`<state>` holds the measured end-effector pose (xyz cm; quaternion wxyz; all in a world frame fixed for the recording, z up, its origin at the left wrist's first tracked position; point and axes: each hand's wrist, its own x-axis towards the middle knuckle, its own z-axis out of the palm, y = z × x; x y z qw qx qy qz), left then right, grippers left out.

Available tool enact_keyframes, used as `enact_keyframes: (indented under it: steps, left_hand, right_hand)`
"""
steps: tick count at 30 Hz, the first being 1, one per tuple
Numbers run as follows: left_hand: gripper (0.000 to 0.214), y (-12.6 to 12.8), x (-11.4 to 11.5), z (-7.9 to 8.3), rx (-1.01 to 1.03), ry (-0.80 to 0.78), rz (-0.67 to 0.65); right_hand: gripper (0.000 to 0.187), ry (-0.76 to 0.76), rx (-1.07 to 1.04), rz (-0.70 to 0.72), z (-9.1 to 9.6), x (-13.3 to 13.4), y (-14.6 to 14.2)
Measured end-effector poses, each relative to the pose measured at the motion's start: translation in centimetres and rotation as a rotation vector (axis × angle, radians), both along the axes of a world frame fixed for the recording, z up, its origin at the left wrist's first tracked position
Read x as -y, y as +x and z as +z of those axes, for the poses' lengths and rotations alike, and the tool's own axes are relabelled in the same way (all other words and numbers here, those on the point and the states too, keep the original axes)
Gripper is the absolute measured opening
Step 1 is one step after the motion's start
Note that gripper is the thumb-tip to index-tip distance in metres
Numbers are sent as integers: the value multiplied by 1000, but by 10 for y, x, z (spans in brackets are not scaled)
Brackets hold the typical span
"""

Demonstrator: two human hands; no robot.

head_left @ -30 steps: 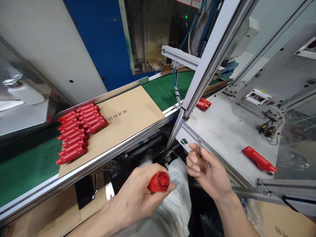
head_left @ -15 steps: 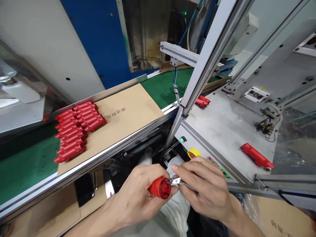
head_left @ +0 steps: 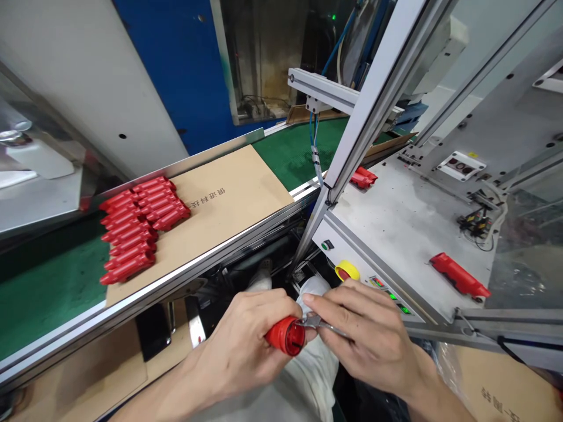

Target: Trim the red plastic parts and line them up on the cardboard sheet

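Gripping the red plug housing [head_left: 285,336], your left hand [head_left: 246,346] wraps its body, low over your lap. Its round socket end faces you; the long axis runs back into your palm. Your right hand [head_left: 369,340] pinches small metal pliers [head_left: 317,322], tips touching the housing's rim. Up-left of the housing, a cardboard sheet [head_left: 237,223] carries printed Chinese characters beside rows of red housings [head_left: 136,225]. Right of the housing, one red piece [head_left: 460,275] lies on the grey machine table [head_left: 396,228].

light: bright, even, soft shadows | glare: metal panel at left | distortion: wide-angle edge bending | focus: sharp
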<state>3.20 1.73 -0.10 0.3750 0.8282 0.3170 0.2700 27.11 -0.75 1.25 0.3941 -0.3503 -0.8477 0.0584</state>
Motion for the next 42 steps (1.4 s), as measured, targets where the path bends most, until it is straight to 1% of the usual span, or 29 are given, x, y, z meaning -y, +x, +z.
enact_keyframes:
  steps: [3,7,10,14,16,17,18,20,22,23,24,26,28,30,32,36,39,42]
  left_hand:
    - [23,0,-1,-3,2,1,-1]
    - [27,-1,-1,-5,1,8,17]
    - [28,-2,-2,-8,-9,43,41]
    - [28,-4,-1,-12,-3,100,74]
    - [26,-4,-1,-13,-7,99,75]
    - [24,-4,-1,-12,-4,92,72]
    - [22,-4,-1,-11,3,86,70]
    - [18,-3,-1,-9,19,73,71]
    - [19,-2,-2,-7,25,64,75]
    - [20,-2,-2,-6,20,55,74]
    - [21,-1,-2,-6,16,45,71]
    - [22,-1,-1,-6,9,24,66]
    - [25,-1,-1,-5,19,-6,68]
    - [24,-2,-1,-2,39,-62,71]
    - [17,-3,-1,2,68,-125,67]
    - [25,-3,-2,7,134,-183,62]
    - [22,-1,-3,6,155,-170,72]
    - [21,2,-4,4,138,-102,72]
  right_hand:
    - [40,-6,-4,3,0,-1,0]
    - [39,-28,-13,4,-2,-1,-1]
    - [37,-41,-8,-9,-3,0,-3]
    - [38,6,23,-49,-5,2,-6]
    - [38,26,24,-55,-6,3,-8]
    - [36,13,-7,-45,-7,2,-9]
    - [33,-32,-66,-36,-8,2,-10]
    - [24,-188,-232,-47,-9,2,-10]
    - [17,-346,-374,-109,-9,2,-9]
    - [17,-388,-406,-138,-9,3,-8]
    - [20,-394,-413,-156,-9,3,-7]
    - [30,-346,-365,-144,-8,4,-4]
    - [39,-269,-272,-105,-8,6,-3]
    - [44,-214,-192,-77,-6,7,-3]
    - [44,-192,-166,-83,-5,8,-4]
    - [37,-233,-256,-160,-5,9,-5]
    - [35,-265,-275,-153,-5,10,-4]
    - [40,-224,-236,-88,-1,12,-5]
